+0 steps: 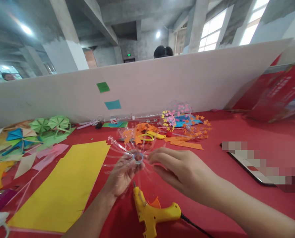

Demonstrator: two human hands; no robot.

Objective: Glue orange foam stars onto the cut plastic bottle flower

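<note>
My left hand (123,173) is closed around the neck end of a clear plastic bottle top (138,158), with its round mouth facing me. The bottle's wall is cut into thin strips that fan outward. From the right, my right hand (172,165) reaches in with bent fingers, its fingertips at the strips beside the mouth; its thumb is hidden. Below both hands a yellow glue gun (153,210) lies on the red table, nozzle pointing up toward the bottle top. Orange paper cutouts (138,132) and yellow-handled scissors (147,136) lie just beyond.
Yellow paper sheets (63,185) cover the left front of the red table (212,205). Folded green paper umbrellas (59,122) sit farther left. Star-covered plastic pieces (195,127) stand behind. A phone-like flat device (256,168) lies right. A white partition (142,86) closes the back.
</note>
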